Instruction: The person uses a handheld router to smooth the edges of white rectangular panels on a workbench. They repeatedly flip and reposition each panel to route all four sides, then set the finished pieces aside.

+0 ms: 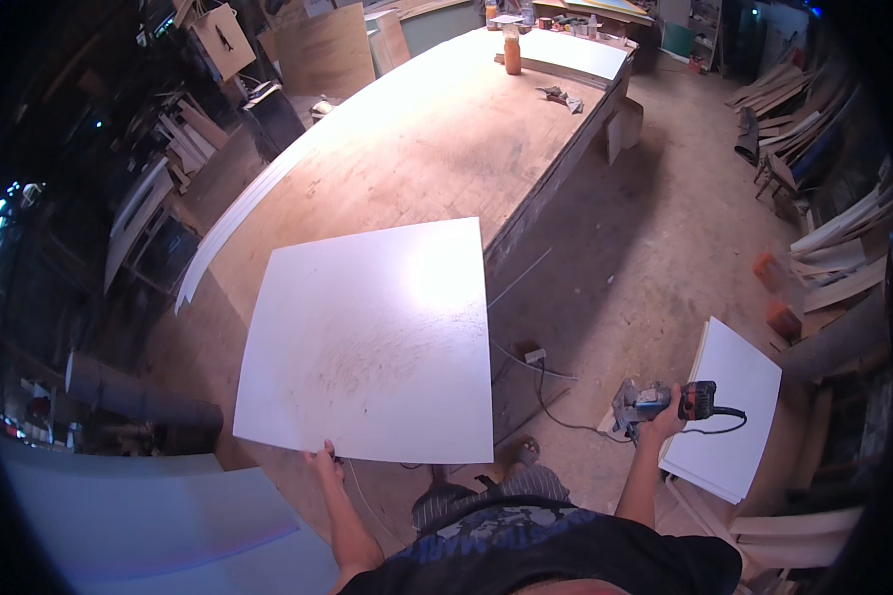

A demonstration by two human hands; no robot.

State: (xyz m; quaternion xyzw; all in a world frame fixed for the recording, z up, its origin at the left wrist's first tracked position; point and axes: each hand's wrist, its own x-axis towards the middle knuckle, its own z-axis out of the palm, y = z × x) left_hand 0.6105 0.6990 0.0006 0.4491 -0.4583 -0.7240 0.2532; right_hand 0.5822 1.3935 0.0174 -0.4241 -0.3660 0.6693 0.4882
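A large white panel [387, 327] lies on the near end of the long wooden worktable, its near part jutting past the table toward me. Brown dust is strewn over its middle and near part. At the panel's near edge, left of its middle, my left hand [324, 458] is closed on the rim; some of its fingers are hidden. Out to my right, my right hand [664, 422] grips a trim router [700, 399] with a red and black motor end and a metal base, tilted on its side away from the panel. A dark cord trails from the router.
The worktable [417, 159] carries an orange bottle [512, 56] and scraps at its far end. A plug connector [535, 356] hangs beside the table. White sheets [729, 412] stand at my right; another pale sheet [169, 526] is at lower left. Offcuts [784, 89] line the right side.
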